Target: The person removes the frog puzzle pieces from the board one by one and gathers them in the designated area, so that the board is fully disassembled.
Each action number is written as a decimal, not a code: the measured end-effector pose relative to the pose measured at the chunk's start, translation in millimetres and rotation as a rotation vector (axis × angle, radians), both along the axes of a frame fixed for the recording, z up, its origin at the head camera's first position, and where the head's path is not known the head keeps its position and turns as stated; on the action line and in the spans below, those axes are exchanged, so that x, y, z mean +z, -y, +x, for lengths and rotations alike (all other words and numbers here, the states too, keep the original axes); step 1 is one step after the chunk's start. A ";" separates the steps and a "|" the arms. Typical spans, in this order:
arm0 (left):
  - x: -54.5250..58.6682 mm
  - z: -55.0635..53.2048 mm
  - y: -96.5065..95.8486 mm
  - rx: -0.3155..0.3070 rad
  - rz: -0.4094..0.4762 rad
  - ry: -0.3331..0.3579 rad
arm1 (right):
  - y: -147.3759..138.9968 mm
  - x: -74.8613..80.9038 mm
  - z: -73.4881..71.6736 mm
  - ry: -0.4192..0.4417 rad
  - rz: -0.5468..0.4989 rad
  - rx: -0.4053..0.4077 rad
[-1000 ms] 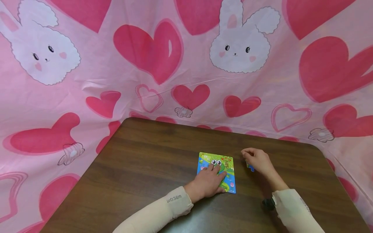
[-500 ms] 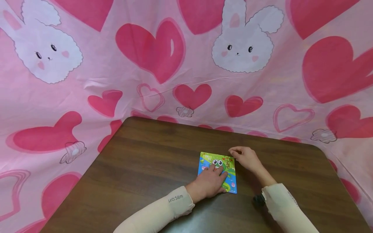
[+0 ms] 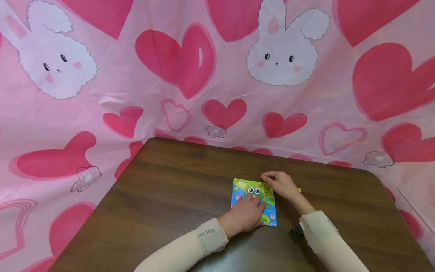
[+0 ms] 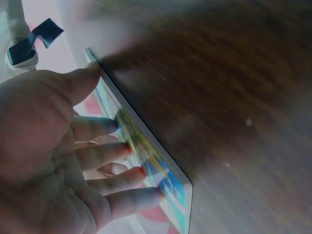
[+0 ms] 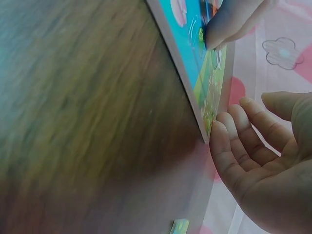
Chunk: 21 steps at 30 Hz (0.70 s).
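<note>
A square jigsaw puzzle point(image 3: 269, 207) with a big-eyed green frog lies on the table, its lower middle covered by my left hand point(image 3: 245, 214). That hand rests on it with fingers straight and spread; in the left wrist view, the fingertips point(image 4: 158, 194) press on the picture and the thumb is at the edge. My right hand point(image 3: 280, 185) is over the puzzle's upper right corner, and its bent fingers point(image 5: 222, 146) touch near that corner in the right wrist view. Nothing shows between them. Beyond the right wrist, a small green-yellow puzzle piece point(image 3: 299, 189) lies partly hidden.
The dark brown wooden table point(image 3: 183, 177) has rounded far corners. A pink cloth point(image 3: 190, 113) with hearts and rabbits hangs behind it and along the left side. A black band point(image 3: 297, 232) is on the right wrist.
My right hand has moved left from beside the small piece to the puzzle's upper right corner, uncovering a bit of that piece behind the wrist. The left hand stays on the puzzle.
</note>
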<state>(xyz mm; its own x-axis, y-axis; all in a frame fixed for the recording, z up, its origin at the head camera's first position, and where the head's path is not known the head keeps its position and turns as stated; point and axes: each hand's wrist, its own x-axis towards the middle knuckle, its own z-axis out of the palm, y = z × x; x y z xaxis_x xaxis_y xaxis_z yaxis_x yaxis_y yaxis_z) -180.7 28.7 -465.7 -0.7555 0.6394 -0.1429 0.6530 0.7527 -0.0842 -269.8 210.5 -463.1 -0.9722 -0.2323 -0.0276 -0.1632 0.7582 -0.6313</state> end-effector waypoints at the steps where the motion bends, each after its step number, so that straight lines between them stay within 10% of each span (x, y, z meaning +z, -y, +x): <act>1: 0.0 -0.2 -0.1 -0.001 -0.003 -0.003 | 1.6 -0.4 -0.9 0.002 -0.004 0.004; 21: 5.8 -2.8 -1.7 0.010 -0.032 0.049 | 25.4 -0.9 -12.6 0.007 0.008 0.118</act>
<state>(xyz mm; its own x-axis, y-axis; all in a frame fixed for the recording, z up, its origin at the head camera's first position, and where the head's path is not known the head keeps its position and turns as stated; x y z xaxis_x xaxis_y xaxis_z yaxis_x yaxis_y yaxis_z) -183.4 30.3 -459.9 -0.7533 0.6263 -0.2006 0.6494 0.7567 -0.0761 -282.4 185.1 -464.0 -0.9380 -0.3445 -0.0371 -0.2468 0.7394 -0.6265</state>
